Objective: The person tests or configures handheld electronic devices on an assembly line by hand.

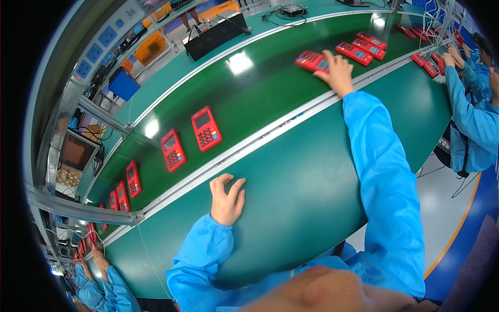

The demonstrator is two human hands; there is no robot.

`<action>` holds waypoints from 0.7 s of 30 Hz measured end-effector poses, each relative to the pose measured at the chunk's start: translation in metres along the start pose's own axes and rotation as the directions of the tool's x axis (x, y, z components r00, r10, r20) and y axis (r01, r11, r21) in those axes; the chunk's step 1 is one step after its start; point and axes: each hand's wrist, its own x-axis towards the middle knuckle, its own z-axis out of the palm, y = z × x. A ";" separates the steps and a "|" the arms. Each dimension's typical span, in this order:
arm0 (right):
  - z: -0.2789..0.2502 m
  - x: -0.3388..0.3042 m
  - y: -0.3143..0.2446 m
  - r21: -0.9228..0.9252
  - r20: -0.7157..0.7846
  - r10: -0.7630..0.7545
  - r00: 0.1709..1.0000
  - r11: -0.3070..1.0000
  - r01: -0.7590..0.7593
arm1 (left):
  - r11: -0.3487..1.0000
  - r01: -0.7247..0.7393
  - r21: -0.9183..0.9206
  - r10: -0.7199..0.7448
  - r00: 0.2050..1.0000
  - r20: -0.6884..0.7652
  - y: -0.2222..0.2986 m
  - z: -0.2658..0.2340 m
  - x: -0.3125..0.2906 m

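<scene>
My right hand [337, 74] reaches over the green belt [270, 88], gripping a red card payment terminal [307, 59] by its screen end. Slight blur softens that terminal, whose keypad points away to the left. Just right of it lie a few more red terminals [354, 53], close together and partly overlapping. My left hand [227, 200] rests above the teal table [296, 192] near the metal rail, with bent fingers apart and nothing in them. Beyond it on the belt lie two separate terminals [207, 128], screens and keypads facing up.
A metal rail [260, 138] divides belt from table. Several terminals [133, 179] trail down the belt to the left. Co-workers in blue sleeves [470, 112] handle terminals at the far right, others at the lower left. A metal frame [78, 205] stands at left, a black box [217, 36] behind.
</scene>
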 end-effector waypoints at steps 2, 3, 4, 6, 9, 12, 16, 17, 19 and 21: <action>-0.025 -0.026 -0.040 0.273 -0.042 -0.212 0.976 0.938 0.215 | 1.000 0.010 -0.013 -0.011 0.999 -0.037 0.000 0.002 -0.001; -0.040 -0.041 -0.064 0.404 -0.046 -0.300 0.953 0.867 0.292 | 0.999 0.034 -0.026 -0.036 0.997 -0.070 0.000 0.003 -0.004; -0.062 -0.056 -0.089 0.512 -0.008 -0.397 0.918 0.787 0.345 | 0.999 0.042 -0.027 -0.044 0.996 -0.077 0.000 0.003 -0.007; -0.097 -0.091 -0.120 0.674 0.067 -0.573 0.817 0.629 0.387 | 0.997 0.011 -0.078 -0.022 0.990 -0.137 0.003 0.003 -0.010; -0.126 -0.127 -0.146 0.725 0.136 -0.754 0.643 0.518 0.454 | 0.998 0.004 -0.070 -0.004 1.000 -0.010 0.013 -0.002 -0.011; -0.122 -0.122 -0.144 0.801 0.239 -0.783 0.575 0.493 0.339 | 0.997 0.061 -0.051 -0.056 0.995 0.088 0.019 0.001 -0.017; -0.073 -0.065 -0.090 0.608 0.080 -0.345 0.935 0.760 0.228 | 0.993 0.104 -0.051 -0.096 0.986 0.138 0.020 0.004 -0.015; -0.053 -0.051 -0.063 0.481 -0.020 -0.240 0.971 0.849 0.220 | 0.991 0.113 -0.072 -0.100 0.982 0.160 0.021 0.004 -0.014; -0.030 -0.025 -0.012 0.222 -0.034 -0.050 0.998 0.974 0.056 | 0.993 0.093 -0.075 -0.080 0.984 0.158 0.020 0.005 -0.015; -0.008 -0.009 0.037 -0.008 -0.076 0.117 0.990 0.993 -0.118 | 0.993 0.087 -0.084 -0.071 0.981 0.179 0.023 0.004 -0.010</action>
